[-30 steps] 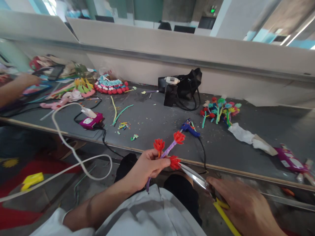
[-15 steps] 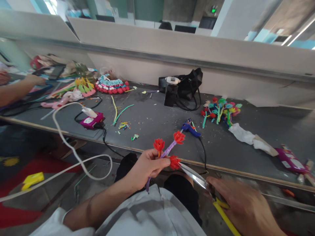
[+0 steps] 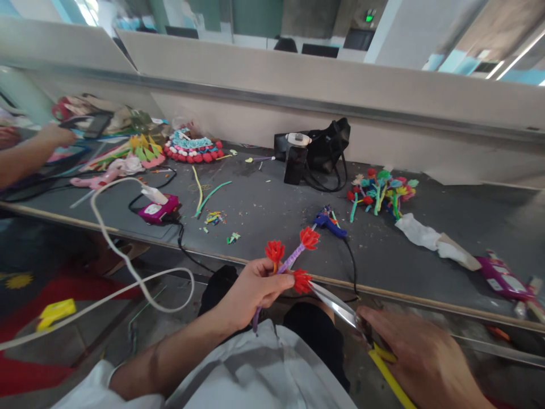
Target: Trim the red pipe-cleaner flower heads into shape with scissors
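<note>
Between the fingers of my left hand is a pipe-cleaner flower stem, purple and fuzzy, with three red blooms. One red bloom tops the stem, another rises left of it, and the lowest bloom sits by my thumb. My right hand is closed on yellow-handled scissors, partly hiding the handles. Their blade tips touch or nearly touch the lowest bloom's right side. The stem's lower end pokes out below my left hand.
A blue glue gun lies ahead on the dark table. Colourful pipe-cleaner flowers lie at right, near a purple power strip. A black bag stands at the back. A white cable loops at left, near another person's arm.
My hands, the flower and the scissors stay almost where they were. At the far left, the other person's hand has shifted slightly.
</note>
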Action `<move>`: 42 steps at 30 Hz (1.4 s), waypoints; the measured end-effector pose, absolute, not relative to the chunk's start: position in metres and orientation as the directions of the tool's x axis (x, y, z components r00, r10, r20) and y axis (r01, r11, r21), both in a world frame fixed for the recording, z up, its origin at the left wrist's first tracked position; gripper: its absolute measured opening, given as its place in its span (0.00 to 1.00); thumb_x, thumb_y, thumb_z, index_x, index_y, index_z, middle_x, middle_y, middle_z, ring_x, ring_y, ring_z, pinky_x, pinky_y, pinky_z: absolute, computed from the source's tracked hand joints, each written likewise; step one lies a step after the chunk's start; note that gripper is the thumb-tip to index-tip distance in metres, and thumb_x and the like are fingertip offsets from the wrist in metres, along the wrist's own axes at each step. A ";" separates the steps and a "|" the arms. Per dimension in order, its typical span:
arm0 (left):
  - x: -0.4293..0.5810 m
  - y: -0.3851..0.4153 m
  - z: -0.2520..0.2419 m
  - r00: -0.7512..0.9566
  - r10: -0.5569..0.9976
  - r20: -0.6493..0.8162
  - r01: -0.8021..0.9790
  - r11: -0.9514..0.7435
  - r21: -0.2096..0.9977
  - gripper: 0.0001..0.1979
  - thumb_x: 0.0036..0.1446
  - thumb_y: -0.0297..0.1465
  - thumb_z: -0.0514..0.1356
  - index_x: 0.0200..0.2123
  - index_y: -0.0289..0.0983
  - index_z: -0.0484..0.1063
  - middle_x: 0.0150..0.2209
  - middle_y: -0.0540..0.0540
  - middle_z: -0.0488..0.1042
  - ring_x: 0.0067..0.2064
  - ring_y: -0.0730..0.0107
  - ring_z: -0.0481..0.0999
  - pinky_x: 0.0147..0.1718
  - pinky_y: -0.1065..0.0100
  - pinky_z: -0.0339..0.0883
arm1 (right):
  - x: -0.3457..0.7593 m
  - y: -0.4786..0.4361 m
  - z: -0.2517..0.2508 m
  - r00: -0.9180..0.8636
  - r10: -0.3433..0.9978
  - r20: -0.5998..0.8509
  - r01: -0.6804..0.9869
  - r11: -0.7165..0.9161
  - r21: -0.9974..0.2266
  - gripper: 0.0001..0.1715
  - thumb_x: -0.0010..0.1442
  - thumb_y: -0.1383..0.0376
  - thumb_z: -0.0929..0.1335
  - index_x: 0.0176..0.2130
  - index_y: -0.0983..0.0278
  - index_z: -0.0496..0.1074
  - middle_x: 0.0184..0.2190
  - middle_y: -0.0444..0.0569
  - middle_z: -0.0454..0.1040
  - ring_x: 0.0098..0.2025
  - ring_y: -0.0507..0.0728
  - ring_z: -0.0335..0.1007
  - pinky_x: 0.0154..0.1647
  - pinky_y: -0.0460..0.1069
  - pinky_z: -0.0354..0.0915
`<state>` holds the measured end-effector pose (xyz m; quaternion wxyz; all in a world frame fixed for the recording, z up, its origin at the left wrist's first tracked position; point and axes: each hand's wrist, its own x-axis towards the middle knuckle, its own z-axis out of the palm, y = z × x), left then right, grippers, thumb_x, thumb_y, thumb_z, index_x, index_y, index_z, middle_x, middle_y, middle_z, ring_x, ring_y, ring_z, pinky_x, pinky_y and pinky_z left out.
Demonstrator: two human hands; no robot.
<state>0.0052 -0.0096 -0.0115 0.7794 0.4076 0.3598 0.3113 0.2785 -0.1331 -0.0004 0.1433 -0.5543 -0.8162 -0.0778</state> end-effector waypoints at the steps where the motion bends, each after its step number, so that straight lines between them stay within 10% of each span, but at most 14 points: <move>1: 0.005 -0.010 -0.012 0.547 0.779 -0.308 -0.192 0.474 0.859 0.15 0.50 0.34 0.70 0.24 0.36 0.66 0.15 0.60 0.57 0.16 0.85 0.47 0.15 0.74 0.36 | 0.279 -0.133 -0.001 -0.361 0.883 0.300 0.922 0.386 -0.028 0.12 0.60 0.64 0.64 0.44 0.56 0.71 0.28 0.39 0.78 0.26 0.52 0.76 0.27 0.47 0.62; 42: 0.006 -0.009 -0.012 0.556 0.773 -0.304 -0.156 0.456 0.876 0.15 0.51 0.35 0.69 0.24 0.35 0.67 0.15 0.60 0.55 0.16 0.85 0.47 0.16 0.74 0.36 | 0.276 -0.131 0.003 -0.409 0.842 0.351 0.903 0.429 0.025 0.13 0.59 0.70 0.62 0.41 0.58 0.71 0.25 0.38 0.78 0.24 0.51 0.75 0.25 0.46 0.60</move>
